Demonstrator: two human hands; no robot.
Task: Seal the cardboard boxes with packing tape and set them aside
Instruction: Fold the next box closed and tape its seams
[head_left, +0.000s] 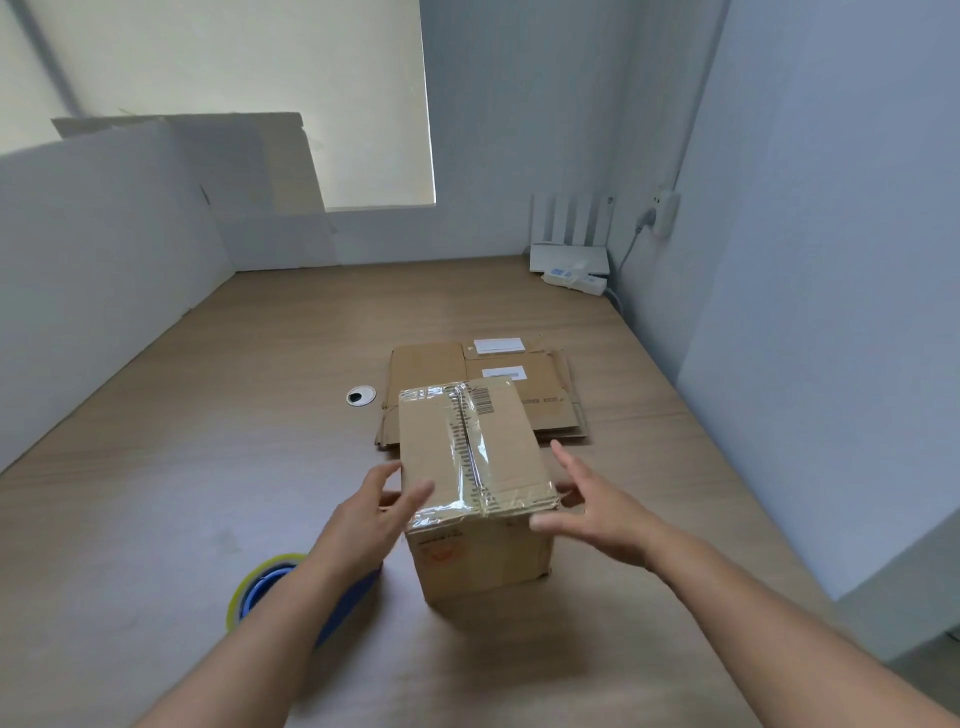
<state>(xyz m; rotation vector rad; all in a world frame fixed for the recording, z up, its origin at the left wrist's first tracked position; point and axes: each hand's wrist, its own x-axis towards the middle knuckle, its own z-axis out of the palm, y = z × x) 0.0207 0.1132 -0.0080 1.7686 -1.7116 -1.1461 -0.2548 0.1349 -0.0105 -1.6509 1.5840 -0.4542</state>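
A closed cardboard box (436, 441) stands on the bench (208, 467) directly in front of the person. A strip of clear packing tape (467, 447) runs along its top seam and folds down over the near edge. The left hand (374, 514) is at the box's 8 o'clock, fingers straight and released. Its fingertips lie over the near-left top corner, but blur hides whether they actually press there. The right hand (597, 509) is at 4 o'clock, fingers spread and loose, grasping nothing, with the thumb just beside the near-right corner.

Taking the box as the centre, a stack of flattened boxes (426, 364) lies at 12 o'clock, its near part hidden behind the box. A cable grommet (360, 396) sits at 10 o'clock. The tape roll (254, 587), with something blue inside it, lies at 8 o'clock, partly under the left forearm. A router (569, 254) and a power strip (574, 283) stand well apart at 1 o'clock, in the far corner.

This box looks sealed, so the step in hand is probably gripping it to set it aside. Several things could go wrong:

- Flat palms pressed on smooth cardboard may slip, especially if the contents are heavy, and the box could drop or tip.
- The tape looks wrinkled at the near edge, so fingers dragging across it could lift it.
- A sweep toward 12 o'clock could shove the flattened stack.
- The left forearm could catch the roll and drag it along.
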